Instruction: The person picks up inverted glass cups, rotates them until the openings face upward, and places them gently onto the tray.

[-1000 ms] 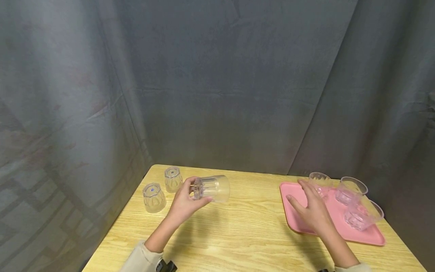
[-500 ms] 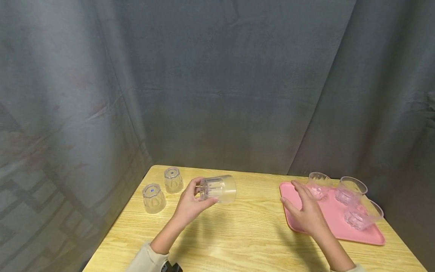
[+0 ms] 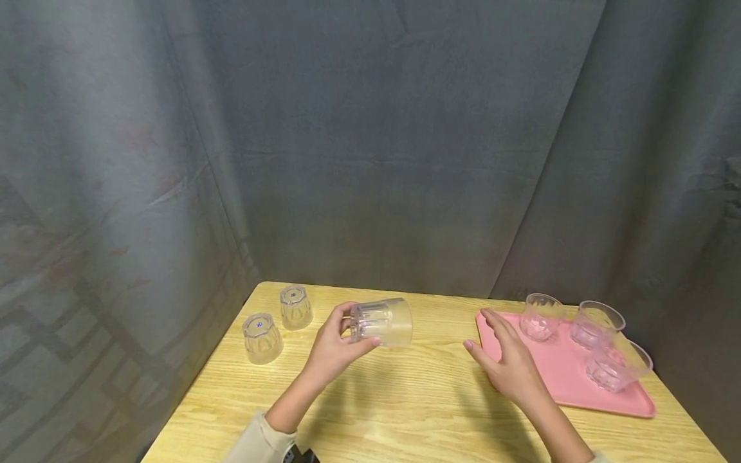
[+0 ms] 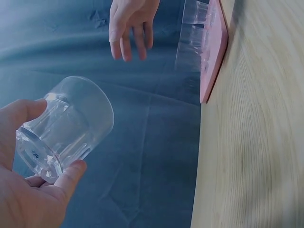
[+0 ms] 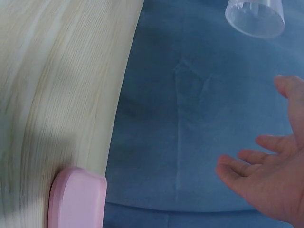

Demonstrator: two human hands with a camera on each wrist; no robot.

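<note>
My left hand (image 3: 338, 347) grips a clear faceted glass (image 3: 383, 321) near its base and holds it sideways above the table, mouth turned to the right. In the left wrist view, thumb and fingers pinch that glass (image 4: 71, 126) on opposite sides. My right hand (image 3: 509, 363) hovers by the left edge of the pink tray (image 3: 556, 379), its fingers spread and holding nothing. A gap separates it from the held glass, as the right wrist view also shows. Upright on the tray stand two clear glasses (image 3: 541, 318) (image 3: 595, 326), with another glass (image 3: 617, 366) nearer the front.
Two upside-down glasses (image 3: 263, 339) (image 3: 296, 308) stand at the left end of the wooden table (image 3: 399, 411). Grey curtains (image 3: 370, 141) hang behind the table and along both sides.
My left hand has carried the sideways glass to the right. The right hand has shifted left, away from the glasses on the tray, fingers still spread.
</note>
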